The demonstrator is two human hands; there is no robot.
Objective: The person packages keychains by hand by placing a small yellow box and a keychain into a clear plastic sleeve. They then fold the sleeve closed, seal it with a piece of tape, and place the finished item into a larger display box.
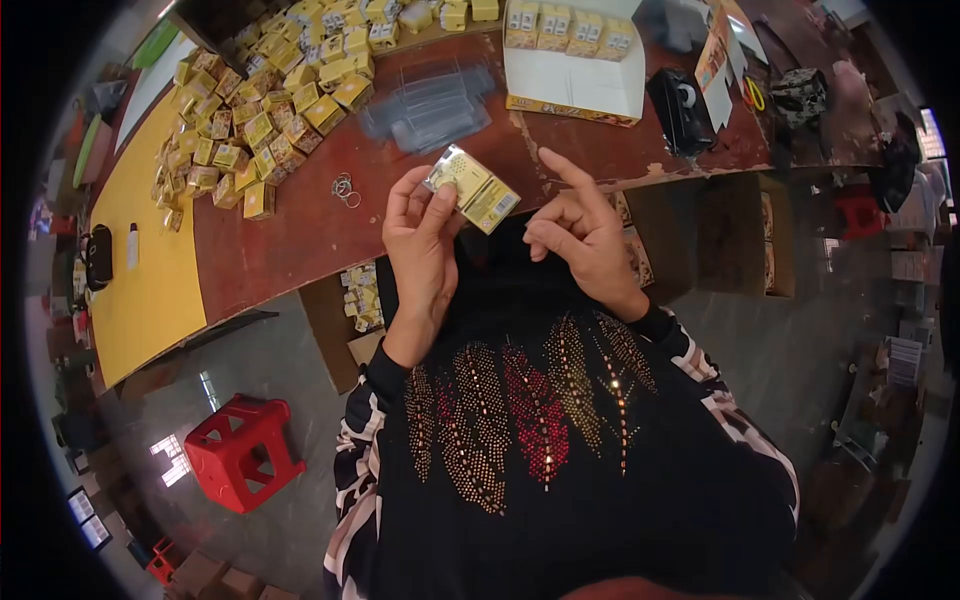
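My left hand (422, 222) grips a small yellow printed box (478, 190) between thumb and fingers, tilted, above the table's front edge. A barcode shows on the face turned to me. Just to the right, my right hand (585, 232) is raised with its index finger stretched out and the other fingers curled; it is apart from the box and nothing shows in it. Beyond the hands lies a stack of clear plastic sleeves (430, 108). A white display tray (585, 88) behind them has a row of similar small boxes at its far end.
A heap of small yellow boxes (265, 130) covers the back left of the red table (290, 235). Metal rings (345, 190) lie nearer. A black tape dispenser (682, 112) stands right of the tray. Below are an open carton (735, 240) and a red stool (243, 452).
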